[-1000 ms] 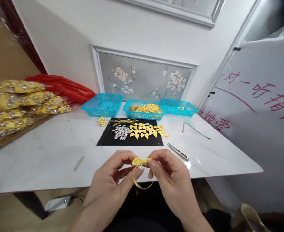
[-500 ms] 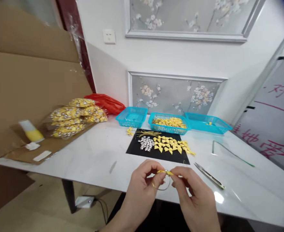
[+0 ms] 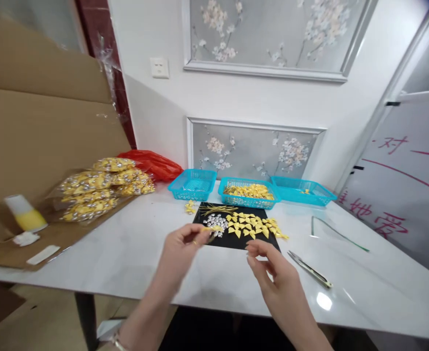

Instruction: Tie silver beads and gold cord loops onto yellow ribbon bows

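Here, right hand (image 3: 278, 275) near mat edge (image 3: 232, 243)

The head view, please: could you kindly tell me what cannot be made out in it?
Yellow piece in the left hand: head view, blurred and partly hidden by that hand.
Red writing on the board: head view, cut off by the right edge.
Bracelet: head view, cut off by the bottom edge.
Yellow bits in the rightmost basket: head view, too small.
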A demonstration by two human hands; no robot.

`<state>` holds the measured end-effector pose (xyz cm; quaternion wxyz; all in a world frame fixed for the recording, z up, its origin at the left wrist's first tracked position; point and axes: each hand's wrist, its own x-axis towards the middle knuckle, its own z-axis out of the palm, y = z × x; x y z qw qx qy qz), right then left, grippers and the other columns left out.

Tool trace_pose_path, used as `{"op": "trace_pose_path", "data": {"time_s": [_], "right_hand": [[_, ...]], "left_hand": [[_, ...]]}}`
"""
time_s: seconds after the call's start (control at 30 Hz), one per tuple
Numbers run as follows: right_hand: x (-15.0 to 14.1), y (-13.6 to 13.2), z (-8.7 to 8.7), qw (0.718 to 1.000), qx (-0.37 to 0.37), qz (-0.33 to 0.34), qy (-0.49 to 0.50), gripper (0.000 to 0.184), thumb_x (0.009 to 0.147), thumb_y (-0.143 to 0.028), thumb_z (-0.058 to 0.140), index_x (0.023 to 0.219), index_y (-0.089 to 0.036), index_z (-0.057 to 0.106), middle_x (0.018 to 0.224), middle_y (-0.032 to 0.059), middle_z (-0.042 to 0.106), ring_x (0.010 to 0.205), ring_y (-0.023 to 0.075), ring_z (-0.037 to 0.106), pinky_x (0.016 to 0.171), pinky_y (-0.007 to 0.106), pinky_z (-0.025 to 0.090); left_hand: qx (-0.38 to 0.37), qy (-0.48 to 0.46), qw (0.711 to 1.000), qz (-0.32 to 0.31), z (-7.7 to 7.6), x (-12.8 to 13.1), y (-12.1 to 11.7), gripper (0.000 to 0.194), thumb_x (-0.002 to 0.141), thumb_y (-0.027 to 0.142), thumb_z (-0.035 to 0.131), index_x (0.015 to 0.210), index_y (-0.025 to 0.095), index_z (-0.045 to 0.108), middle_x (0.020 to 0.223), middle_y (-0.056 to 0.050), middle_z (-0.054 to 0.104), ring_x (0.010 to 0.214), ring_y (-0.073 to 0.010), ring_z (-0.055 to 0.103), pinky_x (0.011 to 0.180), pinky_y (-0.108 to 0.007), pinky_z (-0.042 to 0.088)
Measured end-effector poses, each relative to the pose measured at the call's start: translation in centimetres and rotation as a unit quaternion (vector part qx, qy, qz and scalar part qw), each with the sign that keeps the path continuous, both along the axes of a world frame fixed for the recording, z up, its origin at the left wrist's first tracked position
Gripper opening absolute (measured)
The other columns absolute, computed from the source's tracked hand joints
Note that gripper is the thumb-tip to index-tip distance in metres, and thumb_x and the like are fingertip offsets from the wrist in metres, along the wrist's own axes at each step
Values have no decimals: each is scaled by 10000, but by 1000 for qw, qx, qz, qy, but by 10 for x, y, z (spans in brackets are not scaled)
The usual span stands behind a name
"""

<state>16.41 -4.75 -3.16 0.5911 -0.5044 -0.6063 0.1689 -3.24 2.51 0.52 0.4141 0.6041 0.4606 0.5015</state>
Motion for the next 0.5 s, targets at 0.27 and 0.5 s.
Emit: {"op": "trace_pose_path", "data": {"time_s": [0.27,0.5], "right_hand": [[16,6,-13,998,-56,15,7,315,941,-457,555,992,-196,724,911,96,745,827,236,708,638,313,574],[26,4,-13,996,-78,32,-10,253,951,-383,532,969,-207,714,929,78,737,853,230,698,645,303,542]], "left_hand": [[-146,107,980,77,11,-58,110,348,950,307,656,1271,180,616,1294,-104,649,1052,-270,677,858,-474,587],[-218,176,955,103,6,-57,154,350,954,310,651,1276,182,611,1293,-104,648,1058,-272,676,867,-483,584]]}}
